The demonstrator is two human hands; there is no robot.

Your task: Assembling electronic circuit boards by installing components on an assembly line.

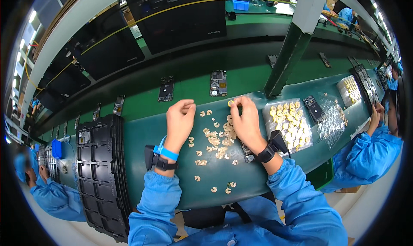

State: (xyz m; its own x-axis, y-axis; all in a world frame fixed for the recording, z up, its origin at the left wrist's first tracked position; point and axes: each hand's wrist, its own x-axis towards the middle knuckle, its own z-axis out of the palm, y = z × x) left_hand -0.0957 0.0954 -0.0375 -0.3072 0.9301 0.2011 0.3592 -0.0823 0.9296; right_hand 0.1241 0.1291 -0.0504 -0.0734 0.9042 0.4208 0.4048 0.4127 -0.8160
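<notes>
My right hand (pixel 246 121) pinches a small yellow ring-shaped piece (pixel 231 103) between thumb and fingertips, above the green work mat (pixel 150 160). To its left my left hand (pixel 180 123) is raised with fingers curled and thumb close to them; whether anything sits in that pinch is too small to see. Many cream crescent-shaped scraps (pixel 214 138) lie scattered between and below the hands. Partly hidden under my right wrist is a phone board (pixel 248 155). Just right of that wrist, a clear sheet (pixel 284 136) bears rows of round yellow pieces.
Phone assemblies (pixel 218 83) lie along the green conveyor (pixel 193 84) beyond the mat. Stacked black trays (pixel 101 160) stand at left. A post (pixel 289 59) rises at the far right edge. Another dark phone assembly (pixel 313 108), clear film (pixel 333 123) and a co-worker (pixel 365 147) are at right.
</notes>
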